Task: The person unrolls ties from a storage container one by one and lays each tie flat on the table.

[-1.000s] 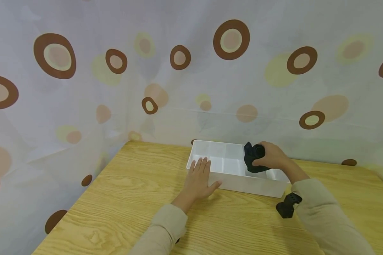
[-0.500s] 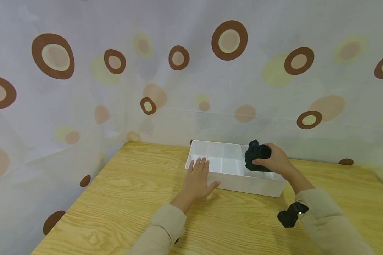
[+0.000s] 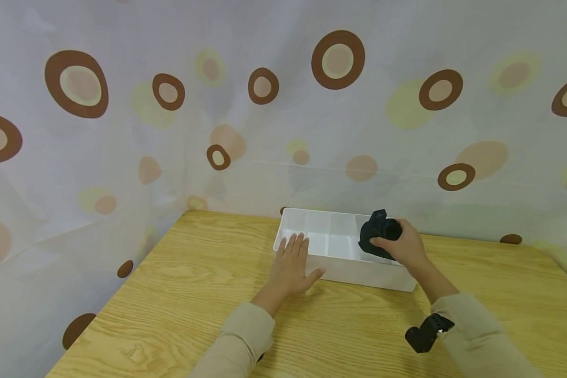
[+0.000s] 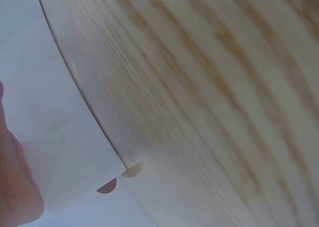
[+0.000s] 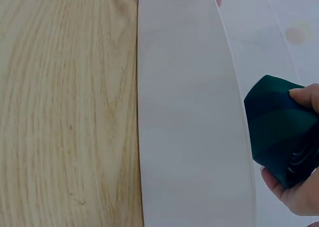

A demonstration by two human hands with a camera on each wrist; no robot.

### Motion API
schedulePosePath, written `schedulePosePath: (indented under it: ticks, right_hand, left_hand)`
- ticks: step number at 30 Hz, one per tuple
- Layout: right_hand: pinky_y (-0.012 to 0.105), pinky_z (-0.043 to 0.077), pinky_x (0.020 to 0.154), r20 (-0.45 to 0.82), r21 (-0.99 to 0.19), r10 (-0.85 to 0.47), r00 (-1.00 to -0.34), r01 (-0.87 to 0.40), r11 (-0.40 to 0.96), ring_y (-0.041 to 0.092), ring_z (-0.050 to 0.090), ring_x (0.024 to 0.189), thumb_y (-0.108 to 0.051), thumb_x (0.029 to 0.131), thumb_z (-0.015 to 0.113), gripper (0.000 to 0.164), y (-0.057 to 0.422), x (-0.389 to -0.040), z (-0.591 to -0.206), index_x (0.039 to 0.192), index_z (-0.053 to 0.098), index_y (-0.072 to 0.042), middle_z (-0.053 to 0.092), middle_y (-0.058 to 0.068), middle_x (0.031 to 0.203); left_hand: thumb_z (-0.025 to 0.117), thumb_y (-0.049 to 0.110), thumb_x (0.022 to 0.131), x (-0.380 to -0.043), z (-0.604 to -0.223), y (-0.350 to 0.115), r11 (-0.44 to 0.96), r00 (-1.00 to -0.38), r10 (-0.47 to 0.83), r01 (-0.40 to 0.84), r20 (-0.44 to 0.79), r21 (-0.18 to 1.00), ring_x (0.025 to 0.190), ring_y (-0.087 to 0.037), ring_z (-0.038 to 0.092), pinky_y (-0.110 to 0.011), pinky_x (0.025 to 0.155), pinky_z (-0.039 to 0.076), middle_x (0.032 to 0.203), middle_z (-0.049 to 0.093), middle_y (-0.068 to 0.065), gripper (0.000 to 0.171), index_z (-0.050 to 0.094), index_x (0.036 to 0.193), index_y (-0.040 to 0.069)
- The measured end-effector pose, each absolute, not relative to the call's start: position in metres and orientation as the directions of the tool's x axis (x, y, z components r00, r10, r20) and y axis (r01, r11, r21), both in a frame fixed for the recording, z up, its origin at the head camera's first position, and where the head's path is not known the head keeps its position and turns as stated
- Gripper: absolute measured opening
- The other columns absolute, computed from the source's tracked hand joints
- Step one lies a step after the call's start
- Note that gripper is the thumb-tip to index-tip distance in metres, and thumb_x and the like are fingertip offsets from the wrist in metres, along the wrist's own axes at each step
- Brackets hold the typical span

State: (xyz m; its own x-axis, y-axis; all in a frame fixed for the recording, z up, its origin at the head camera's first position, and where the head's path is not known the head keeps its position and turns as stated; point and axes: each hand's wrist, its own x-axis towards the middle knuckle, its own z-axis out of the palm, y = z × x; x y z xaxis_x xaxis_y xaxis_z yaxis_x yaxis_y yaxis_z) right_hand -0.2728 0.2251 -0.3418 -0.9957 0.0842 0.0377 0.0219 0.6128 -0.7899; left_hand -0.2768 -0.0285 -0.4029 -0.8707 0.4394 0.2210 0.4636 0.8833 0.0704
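Rolled cloth [image 3: 374, 235], near-black in the head view, is held over the right-hand part of a white divided organizer box [image 3: 354, 271]. Right wrist view gives its colour as dark green with a navy band; several fabric layers show at the edge facing the palm. Lower part sits behind the box's near rim in that view; cannot tell whether it touches the floor or a divider.

Right hand [image 3: 410, 251]: grasping the cloth, digits on two opposite sides of the roll, wrist above the near right end of the box.

Left hand [image 3: 289, 270]: grasping nothing. Fingers extended and laid over the near rim at the left end, thumb spread out along the outer face of the near wall. Left wrist view catches only part of this hand, at the picture's edge beside the white wall.

Box lies lengthwise at the back of a wood-grain table [image 3: 179, 304]; upright dividers visible between the hands. Behind: pale backdrop [image 3: 264, 191] printed with brown rings, peach and yellow spots. Beige sleeves [image 3: 482, 333] on both arms; a black wrist device [image 3: 424, 335] projects from under the right cuff.
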Motion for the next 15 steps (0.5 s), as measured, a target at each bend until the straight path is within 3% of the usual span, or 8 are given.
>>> schedulePosePath:
  ticks: [15]
  right_hand:
    - [0.053, 0.034, 0.105, 0.054, -0.88, 0.205, -0.977, 0.051, 0.473, 0.042, 0.034, 0.128, -0.024, 0.085, 0.065, 0.077, 0.2151, -0.2639, -0.3485, 0.143, 0.022, 0.004, 0.031, 0.028, 0.143]
  left_hand:
    - [0.037, 0.062, 0.09, -0.279, -0.4065, -0.0272, 0.879, -0.852, 0.452, 0.476, 0.265, 0.032, 0.143, -0.027, 0.021, -0.042, 0.117, 0.013, 0.152, 0.027, -0.012, 0.082, 0.028, 0.145, 0.002]
